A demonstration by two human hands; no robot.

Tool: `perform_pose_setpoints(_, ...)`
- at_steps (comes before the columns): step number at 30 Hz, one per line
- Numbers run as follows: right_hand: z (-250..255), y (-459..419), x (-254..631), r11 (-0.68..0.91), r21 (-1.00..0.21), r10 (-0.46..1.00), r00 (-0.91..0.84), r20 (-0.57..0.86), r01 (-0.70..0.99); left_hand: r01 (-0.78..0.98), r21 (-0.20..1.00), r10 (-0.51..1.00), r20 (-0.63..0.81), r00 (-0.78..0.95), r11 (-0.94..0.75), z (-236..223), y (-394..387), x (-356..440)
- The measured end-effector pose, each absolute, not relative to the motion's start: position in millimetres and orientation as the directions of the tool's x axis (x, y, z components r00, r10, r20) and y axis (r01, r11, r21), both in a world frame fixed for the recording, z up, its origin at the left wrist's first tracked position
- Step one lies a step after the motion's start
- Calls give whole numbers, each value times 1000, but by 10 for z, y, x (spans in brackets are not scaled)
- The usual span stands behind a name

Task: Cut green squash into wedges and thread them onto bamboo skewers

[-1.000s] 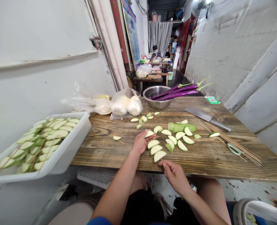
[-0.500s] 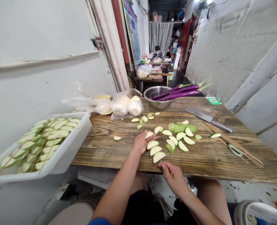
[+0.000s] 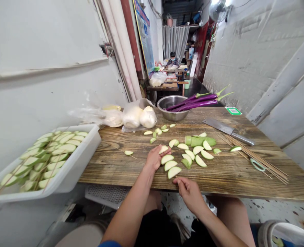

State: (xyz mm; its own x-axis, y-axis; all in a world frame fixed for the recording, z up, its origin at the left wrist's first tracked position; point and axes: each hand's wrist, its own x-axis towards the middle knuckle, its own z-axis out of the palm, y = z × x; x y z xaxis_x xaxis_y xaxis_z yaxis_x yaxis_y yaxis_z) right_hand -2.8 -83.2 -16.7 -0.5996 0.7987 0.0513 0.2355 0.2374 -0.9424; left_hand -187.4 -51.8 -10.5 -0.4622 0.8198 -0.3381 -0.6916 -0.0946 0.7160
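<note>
My left hand (image 3: 155, 157) rests at the table's middle, fingers closed around a half-moon slice (image 3: 163, 149) of a pale, green-skinned vegetable that looks like zucchini. A thin wooden skewer (image 3: 177, 177) is pinched between the thumb and fingers of my right hand (image 3: 190, 192) near the table's front edge. Its tip side runs into a row of slices (image 3: 170, 165) lying between both hands; how far it reaches is hidden. Loose slices (image 3: 200, 161) lie just right of the row. Behind them is a partly sliced green vegetable (image 3: 200, 141).
A white tray (image 3: 90, 145) of skewered slices stands left. Bagged white vegetables (image 3: 138, 116) and a steel bowl (image 3: 173, 116) with purple eggplants (image 3: 198, 102) sit behind. A cleaver (image 3: 227, 130), bare skewers (image 3: 257, 157) and a green-handled peeler-like tool (image 3: 257, 164) lie right. A person (image 3: 172, 60) sits far back.
Both hands stay almost still, with the slice and skewer held as before. The row of slices keeps its place; only the camera view shifts slightly.
</note>
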Motion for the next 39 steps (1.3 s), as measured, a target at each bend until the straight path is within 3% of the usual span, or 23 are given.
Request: perform_pose_setpoints(39,-225,-801,-92,297,-919,798,-595,90,259,-639,766,827,-312,-468,-72,-116,-536,-1826)
